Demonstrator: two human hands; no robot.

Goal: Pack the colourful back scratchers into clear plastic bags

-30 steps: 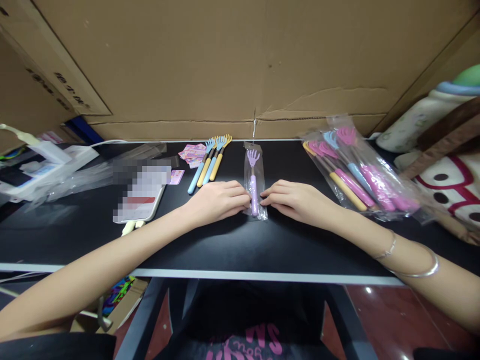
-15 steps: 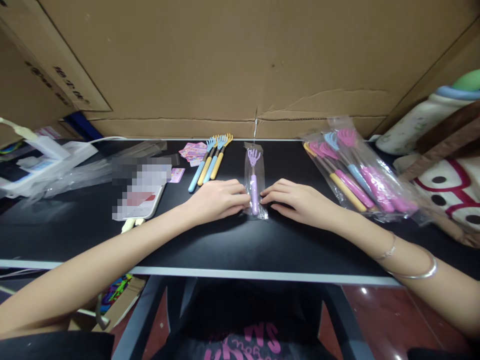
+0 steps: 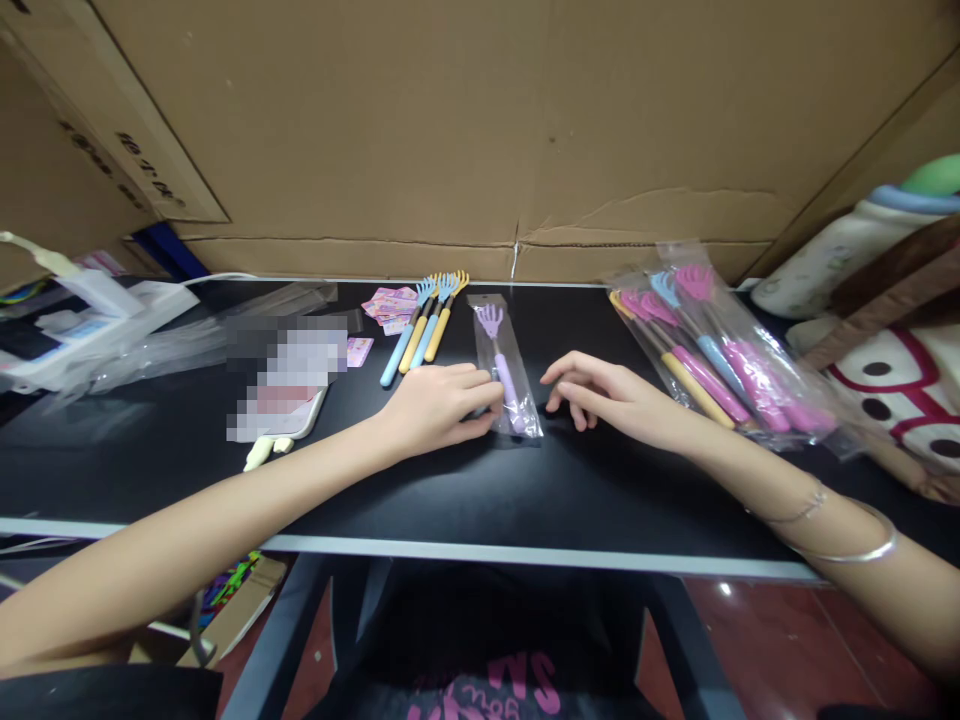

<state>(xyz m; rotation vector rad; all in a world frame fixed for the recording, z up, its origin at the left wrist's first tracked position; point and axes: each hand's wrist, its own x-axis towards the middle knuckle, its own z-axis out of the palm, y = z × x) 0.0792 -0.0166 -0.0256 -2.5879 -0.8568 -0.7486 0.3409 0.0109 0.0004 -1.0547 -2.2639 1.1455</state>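
A purple scratcher (image 3: 505, 378) is lying inside a clear bag (image 3: 528, 408) on the black table (image 3: 525, 510), its claw end pointing toward the cardboard (image 3: 420, 130) and angled slightly leftward. Just left of the purple scratcher, the edge of the bag is being touched beside the handle by the fingertips of the left hand (image 3: 450, 405); whether the plastic is being pinched or merely pressed cannot be told. Just right of the purple scratcher, nothing is being grasped by the right hand (image 3: 607, 392), its fingers being loosely curled and apart from the bag. The packed scratcher seems to be being steadied or turned from one side, and a light, sure hold on the probably slippery film is apparently being called for next. Farther left of the purple scratcher, blue and yellow scratchers (image 3: 415, 345) are lying near some cards (image 3: 390, 308), with a phone (image 3: 300, 405) lying beyond; well to its right, more bagged scratchers (image 3: 709, 382) are lying.
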